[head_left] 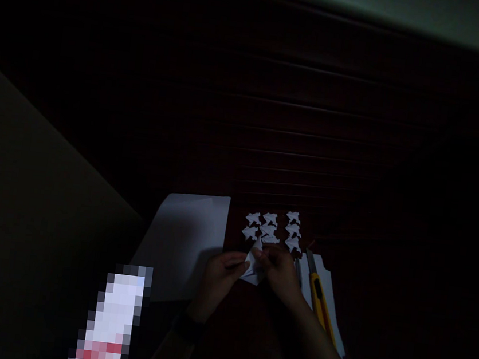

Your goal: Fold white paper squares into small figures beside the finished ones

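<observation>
The scene is very dim. My left hand point(218, 278) and my right hand point(278, 270) meet over a small white piece of folded paper point(253, 266), both pinching it with closed fingers on a dark wooden table point(311, 153). Just beyond the hands lie several small folded white paper figures point(272, 228) set out in rows. A dark watch or band sits on my left wrist point(188, 326).
A white paper sheet point(181, 236) lies left of the hands. A yellow utility knife point(319, 303) rests on white paper strips point(330, 293) to the right. A blurred white and red object point(113, 321) is at the lower left. A dark slanted surface fills the left.
</observation>
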Action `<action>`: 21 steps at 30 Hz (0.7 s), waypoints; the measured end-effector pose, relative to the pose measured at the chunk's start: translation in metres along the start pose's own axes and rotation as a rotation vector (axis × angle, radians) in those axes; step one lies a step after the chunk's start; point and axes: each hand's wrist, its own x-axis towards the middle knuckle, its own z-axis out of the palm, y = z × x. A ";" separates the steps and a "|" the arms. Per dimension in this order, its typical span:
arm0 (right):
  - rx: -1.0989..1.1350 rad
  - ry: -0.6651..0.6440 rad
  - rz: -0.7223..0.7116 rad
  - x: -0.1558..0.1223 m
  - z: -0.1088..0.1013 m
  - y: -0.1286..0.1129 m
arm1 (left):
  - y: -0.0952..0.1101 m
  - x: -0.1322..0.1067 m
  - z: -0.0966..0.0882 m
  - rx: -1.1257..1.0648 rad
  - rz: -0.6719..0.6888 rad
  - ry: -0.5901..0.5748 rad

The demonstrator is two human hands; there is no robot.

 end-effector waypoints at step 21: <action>0.050 0.022 0.009 0.000 -0.002 -0.007 | 0.005 -0.003 -0.001 -0.033 -0.051 0.007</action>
